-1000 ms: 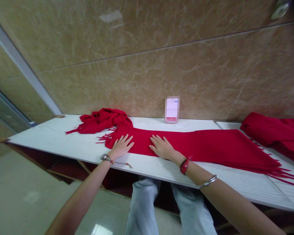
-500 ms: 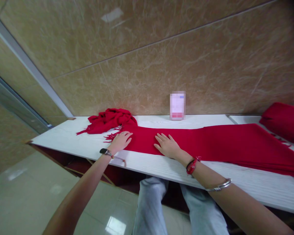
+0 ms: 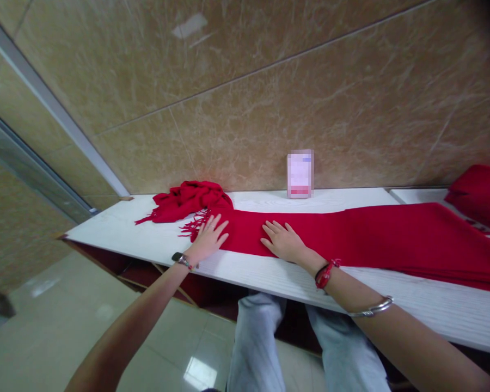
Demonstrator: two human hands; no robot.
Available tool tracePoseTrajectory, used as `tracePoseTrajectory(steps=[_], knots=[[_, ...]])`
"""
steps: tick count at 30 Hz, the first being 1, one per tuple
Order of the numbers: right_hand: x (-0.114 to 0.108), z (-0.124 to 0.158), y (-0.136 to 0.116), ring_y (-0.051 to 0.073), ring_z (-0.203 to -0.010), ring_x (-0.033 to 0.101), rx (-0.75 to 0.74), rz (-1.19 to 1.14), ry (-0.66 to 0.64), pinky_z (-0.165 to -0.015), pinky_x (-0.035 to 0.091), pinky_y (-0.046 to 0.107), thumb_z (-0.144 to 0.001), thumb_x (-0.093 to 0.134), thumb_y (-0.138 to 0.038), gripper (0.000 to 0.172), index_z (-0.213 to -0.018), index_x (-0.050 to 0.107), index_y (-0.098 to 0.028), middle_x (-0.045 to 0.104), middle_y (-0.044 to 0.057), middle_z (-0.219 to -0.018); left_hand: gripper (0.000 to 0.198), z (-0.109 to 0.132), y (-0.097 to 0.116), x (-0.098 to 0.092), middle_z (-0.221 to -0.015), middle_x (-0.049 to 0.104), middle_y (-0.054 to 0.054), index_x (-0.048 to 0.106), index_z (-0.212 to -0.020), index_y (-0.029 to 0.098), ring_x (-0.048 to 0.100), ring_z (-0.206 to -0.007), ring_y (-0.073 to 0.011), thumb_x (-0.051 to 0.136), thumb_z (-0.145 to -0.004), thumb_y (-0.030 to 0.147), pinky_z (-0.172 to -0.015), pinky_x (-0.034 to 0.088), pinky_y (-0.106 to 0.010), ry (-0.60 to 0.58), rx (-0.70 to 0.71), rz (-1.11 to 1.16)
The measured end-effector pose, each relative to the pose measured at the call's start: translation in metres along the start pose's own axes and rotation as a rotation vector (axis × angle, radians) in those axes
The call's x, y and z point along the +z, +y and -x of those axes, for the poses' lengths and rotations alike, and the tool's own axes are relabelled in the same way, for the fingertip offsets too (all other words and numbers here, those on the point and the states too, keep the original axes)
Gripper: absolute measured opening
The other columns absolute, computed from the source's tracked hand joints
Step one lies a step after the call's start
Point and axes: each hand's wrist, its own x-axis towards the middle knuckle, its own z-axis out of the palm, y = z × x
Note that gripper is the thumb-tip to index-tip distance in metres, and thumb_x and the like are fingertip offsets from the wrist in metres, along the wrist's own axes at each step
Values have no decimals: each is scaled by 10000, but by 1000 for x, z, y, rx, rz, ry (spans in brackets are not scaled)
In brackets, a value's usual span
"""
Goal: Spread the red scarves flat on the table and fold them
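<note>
A long red scarf (image 3: pixel 375 234) lies folded flat lengthwise along the white cabinet top (image 3: pixel 118 228), reaching to the right edge of the view. My left hand (image 3: pixel 208 238) rests open, fingers spread, on its fringed left end. Flat on the scarf a little further right is my right hand (image 3: pixel 283 240), also open with the fingers apart. Just behind the left hand sits a crumpled red scarf (image 3: pixel 191 200) with fringe at its edge; whether it is a separate piece is hard to make out.
A phone with a blurred screen (image 3: pixel 300 175) leans upright against the brown marble wall (image 3: pixel 245 109). More red cloth (image 3: pixel 479 196) is heaped at the far right. Open shelves (image 3: pixel 136 272) lie under the cabinet's front edge.
The left hand's fingers have spread apart and now point further away from me over the fringed end. The right hand stays on the scarf. The view has shifted slightly.
</note>
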Motion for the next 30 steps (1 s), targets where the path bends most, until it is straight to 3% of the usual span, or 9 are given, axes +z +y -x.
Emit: tracePoseTrajectory(steps=[3,8,14,17,20,25,28,30], knots=[[0,1,1,230,-1279,242,-11,12,-9,-1028,177,433,-888,278,-388,509,-1313,352,-120,323,102,-1384,469,-2,24,4,-1441,191,-16,251,-1354,279,142,-1314,-202,222,-908,420,-1041,174,-404,-105,180,91],[-1,-2,0,251,-1287,214,1,1,-33,-1018,171,488,-890,271,-401,530,-1321,329,-98,297,117,-1394,480,-4,24,11,-1428,229,-32,252,-1359,242,171,-1307,-207,229,-907,401,-1039,181,-402,-126,171,94],[-1,-13,-33,269,-1298,179,-22,-50,-24,-1015,142,533,-879,256,-463,579,-1341,292,-114,259,111,-1410,473,-3,23,10,-1422,245,-26,265,-1355,241,170,-1308,-190,231,-906,389,-1046,163,-390,-117,160,87],[-2,-10,-35,259,-1292,203,-53,-24,-55,-1025,142,515,-881,265,-440,549,-1333,315,-133,271,100,-1406,475,-4,24,11,-1424,240,-17,258,-1357,251,172,-1307,-193,227,-904,395,-1045,163,-394,-112,157,87],[-8,9,-13,258,-1292,205,-30,31,-65,-1021,169,514,-884,265,-426,541,-1333,313,-129,260,106,-1409,483,-4,23,13,-1431,222,-9,247,-1359,265,173,-1306,-204,220,-900,413,-1041,171,-406,-101,162,96],[-29,66,53,294,-1289,202,2,151,-97,-962,239,579,-891,265,-351,444,-1275,411,-185,275,111,-1403,491,-3,21,9,-1429,225,-18,250,-1361,250,168,-1307,-221,234,-888,376,-1039,157,-421,-120,146,93],[-44,84,75,302,-1283,218,39,202,-122,-944,280,571,-890,273,-334,418,-1236,459,-189,330,127,-1375,509,-15,29,-6,-1428,224,-37,255,-1359,249,163,-1305,-257,267,-861,352,-1018,147,-495,-251,102,79],[-50,77,75,291,-1282,224,73,211,-81,-967,277,531,-893,271,-346,442,-1251,440,-148,330,150,-1371,528,-32,43,-19,-1424,233,-49,282,-1350,250,158,-1300,-297,306,-839,379,-1001,135,-541,-323,68,64]])
